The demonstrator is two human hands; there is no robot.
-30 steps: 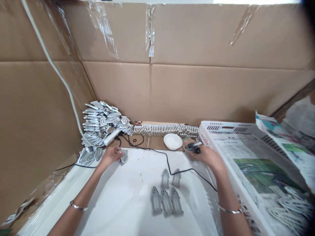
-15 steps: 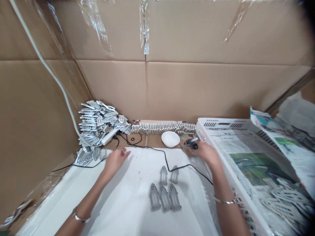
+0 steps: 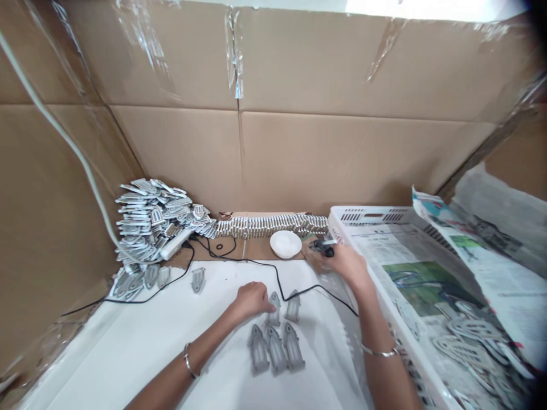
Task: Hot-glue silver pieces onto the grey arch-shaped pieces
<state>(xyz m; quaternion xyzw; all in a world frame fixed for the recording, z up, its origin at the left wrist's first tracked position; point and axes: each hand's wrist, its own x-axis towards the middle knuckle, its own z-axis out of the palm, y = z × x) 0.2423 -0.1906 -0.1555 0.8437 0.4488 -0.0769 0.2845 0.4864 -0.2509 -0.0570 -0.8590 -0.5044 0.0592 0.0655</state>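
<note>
Left hand point(image 3: 252, 300) moved onto a grey arched cutout point(image 3: 274, 310), its fingers point(image 3: 268, 306) touching; grip unclear.
Right-hand fingers point(image 3: 334, 253) pinched a black corded tool point(image 3: 321, 246), holding it above the white tabletop point(image 3: 128, 353).

left hand point(image 3: 252, 300): passage leftward over white-covered bench point(image 3: 106, 347) toward lone grey arched piece point(image 3: 198, 280) | in its way: grey arched pieces point(image 3: 276, 350) just ahead and below, black cable point(image 3: 280, 283) looping across bench's far edge | right hand point(image 3: 348, 267): white plastic crate point(image 3: 363, 215) rim walls right side, white dish point(image 3: 285, 244) beside it on far side
</note>
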